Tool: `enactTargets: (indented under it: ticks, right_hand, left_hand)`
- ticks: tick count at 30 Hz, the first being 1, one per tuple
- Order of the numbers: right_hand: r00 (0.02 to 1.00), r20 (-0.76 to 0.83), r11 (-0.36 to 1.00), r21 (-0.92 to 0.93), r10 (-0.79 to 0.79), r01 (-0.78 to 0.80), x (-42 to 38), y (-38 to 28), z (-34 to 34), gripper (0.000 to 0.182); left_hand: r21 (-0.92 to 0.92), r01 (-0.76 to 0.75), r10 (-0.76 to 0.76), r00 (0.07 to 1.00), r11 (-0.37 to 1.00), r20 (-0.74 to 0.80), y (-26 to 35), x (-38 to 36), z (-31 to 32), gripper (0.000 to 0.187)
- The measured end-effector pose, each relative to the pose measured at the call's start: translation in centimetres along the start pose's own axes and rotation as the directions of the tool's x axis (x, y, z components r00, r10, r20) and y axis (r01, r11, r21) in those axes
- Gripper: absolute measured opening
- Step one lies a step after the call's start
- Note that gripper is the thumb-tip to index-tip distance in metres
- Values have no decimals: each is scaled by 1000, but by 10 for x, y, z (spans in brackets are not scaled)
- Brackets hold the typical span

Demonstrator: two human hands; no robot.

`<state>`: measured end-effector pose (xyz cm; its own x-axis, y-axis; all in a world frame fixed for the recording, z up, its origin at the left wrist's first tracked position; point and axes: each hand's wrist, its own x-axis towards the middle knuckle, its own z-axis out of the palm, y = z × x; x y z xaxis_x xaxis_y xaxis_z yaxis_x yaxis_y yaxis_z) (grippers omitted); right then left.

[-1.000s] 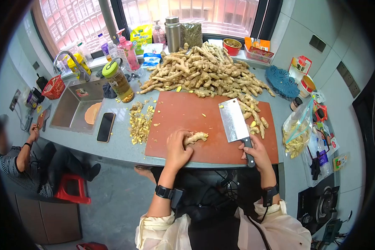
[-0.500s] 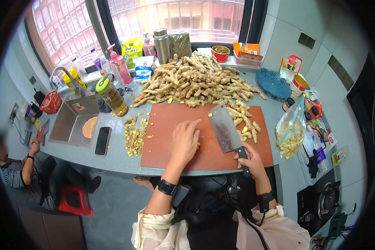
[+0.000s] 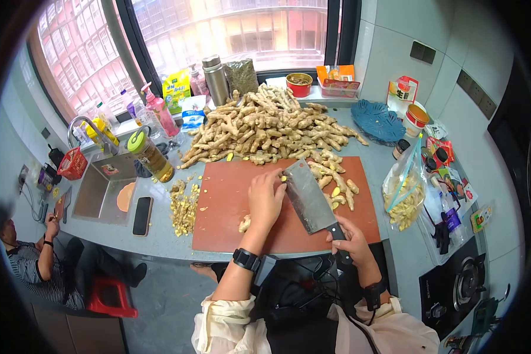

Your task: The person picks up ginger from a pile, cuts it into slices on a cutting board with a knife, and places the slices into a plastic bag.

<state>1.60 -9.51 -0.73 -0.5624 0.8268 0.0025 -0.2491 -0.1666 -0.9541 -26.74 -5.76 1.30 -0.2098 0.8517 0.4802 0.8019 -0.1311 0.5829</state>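
My right hand (image 3: 349, 241) is closed around the black handle of a cleaver (image 3: 308, 197), its broad blade tilted over the cutting board (image 3: 224, 194). A small yellow ginger slice (image 3: 284, 178) sits at the blade's far corner. My left hand (image 3: 265, 197) reaches up to that corner, thumb and fingers apart and right at the slice. Beside its heel lies a ginger piece (image 3: 245, 223) on the board. Several ginger pieces (image 3: 338, 182), some with cut yellow faces, lie right of the blade.
A large heap of ginger (image 3: 271, 127) rises behind the board. Ginger trimmings (image 3: 184, 207) lie to its left, near a phone (image 3: 142, 216) and a sink (image 3: 94, 194). A bag of ginger (image 3: 402, 200) stands right. A person (image 3: 41, 265) sits at far left.
My left hand has moved up to the blade's corner, uncovering the ginger piece on the board. The cleaver has shifted slightly left in view. The view has shifted, and the seated person's hands are raised.
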Motion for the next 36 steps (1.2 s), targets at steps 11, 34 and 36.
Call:
enactTargets:
  ticks: [11,34,36]
  right_hand:
    - [998,58,995,98,-32,26,-9,7,-12,73]
    - [953,-14,926,232,-302,297,25,109,-8,41]
    - [950,-2,931,195,-314,308,20,98,-9,42]
  left_hand:
    - [-616,283,-281,954,735,102,-21,23,11,15]
    - [-707,265,196,845,656,498,249,51,156,33]
    - [-642,142,202,879,754,432,254,53,161,50]
